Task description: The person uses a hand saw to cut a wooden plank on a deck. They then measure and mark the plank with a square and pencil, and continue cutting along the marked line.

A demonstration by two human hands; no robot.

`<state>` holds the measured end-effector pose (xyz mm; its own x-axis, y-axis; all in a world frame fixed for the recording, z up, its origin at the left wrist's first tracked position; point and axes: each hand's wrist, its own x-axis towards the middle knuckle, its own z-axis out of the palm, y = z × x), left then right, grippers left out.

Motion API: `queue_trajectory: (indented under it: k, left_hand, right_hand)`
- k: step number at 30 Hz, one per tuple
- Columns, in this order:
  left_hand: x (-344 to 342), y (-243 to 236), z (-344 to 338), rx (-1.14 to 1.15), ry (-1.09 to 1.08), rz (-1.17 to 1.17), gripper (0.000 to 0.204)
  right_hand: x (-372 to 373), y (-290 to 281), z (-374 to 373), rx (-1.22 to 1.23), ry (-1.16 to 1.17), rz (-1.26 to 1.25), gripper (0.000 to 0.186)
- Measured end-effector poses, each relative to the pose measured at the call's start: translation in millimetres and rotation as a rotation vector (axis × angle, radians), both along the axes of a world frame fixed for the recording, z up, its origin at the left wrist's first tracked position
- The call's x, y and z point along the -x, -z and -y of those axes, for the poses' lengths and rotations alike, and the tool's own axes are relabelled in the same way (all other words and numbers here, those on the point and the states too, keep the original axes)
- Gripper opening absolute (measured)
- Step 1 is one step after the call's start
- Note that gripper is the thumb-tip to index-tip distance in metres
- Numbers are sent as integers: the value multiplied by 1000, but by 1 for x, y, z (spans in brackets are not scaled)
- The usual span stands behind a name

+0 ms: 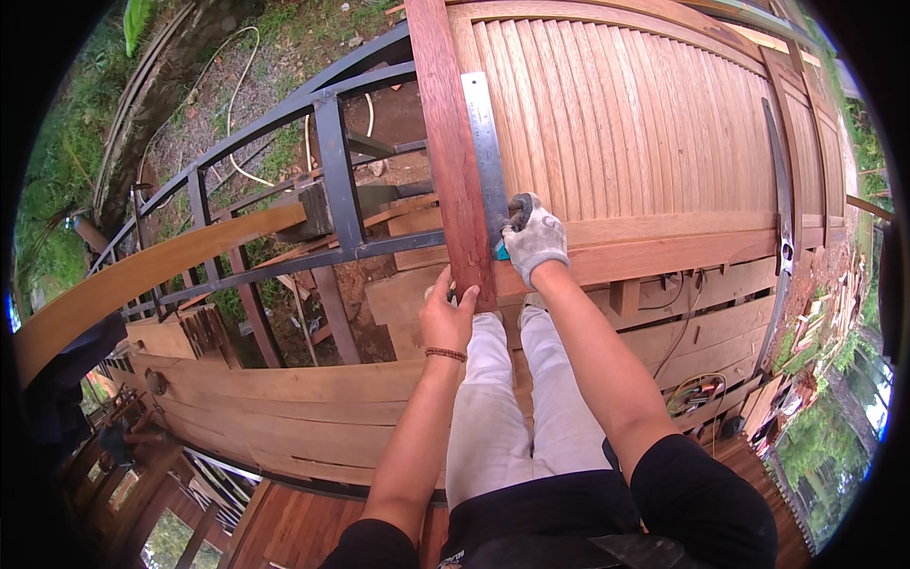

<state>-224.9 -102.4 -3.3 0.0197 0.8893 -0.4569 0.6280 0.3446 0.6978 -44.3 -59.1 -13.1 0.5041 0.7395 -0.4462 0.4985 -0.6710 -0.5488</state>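
Note:
A long reddish-brown wooden board (447, 142) runs away from me, lying over the edge of a louvered wooden panel (588, 114). My bare left hand (449, 311) pinches the board's near end, thumb on top and fingers along its left side. Flat along the board's right edge lies a metal ruler (486, 142) with a hole at its far end. My right hand (536, 237), in a grey-white glove, has its fingers curled over the ruler's near end. A teal piece (501, 250) shows beneath the glove; most of it is hidden.
To the left stands a dark metal frame (338, 171), with a light wooden beam (161, 261) crossing it. A long dark metal clamp bar (783, 209) lies across the panel at right. Wooden planks (284, 408) extend below, and coiled cables (697, 394) sit at lower right.

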Motion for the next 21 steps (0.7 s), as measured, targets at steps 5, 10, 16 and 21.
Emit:
queue_trajectory:
  k: [5,10,16,21]
  left_hand:
    - [0,0,0,-6,17,3,51]
    - [4,8,1,-10,20,3,51]
    - [1,0,-1,-22,42,-14,51]
    - [2,2,0,2,18,-8,51]
  right_hand:
    - [-1,-7,-1,58,-14,-40,29]
    - [-1,-2,0,-3,9,-4,27]
    - [-2,-3,-1,7,13,0,27]
    - [-2,-15,-8,116,-6,-63,27]
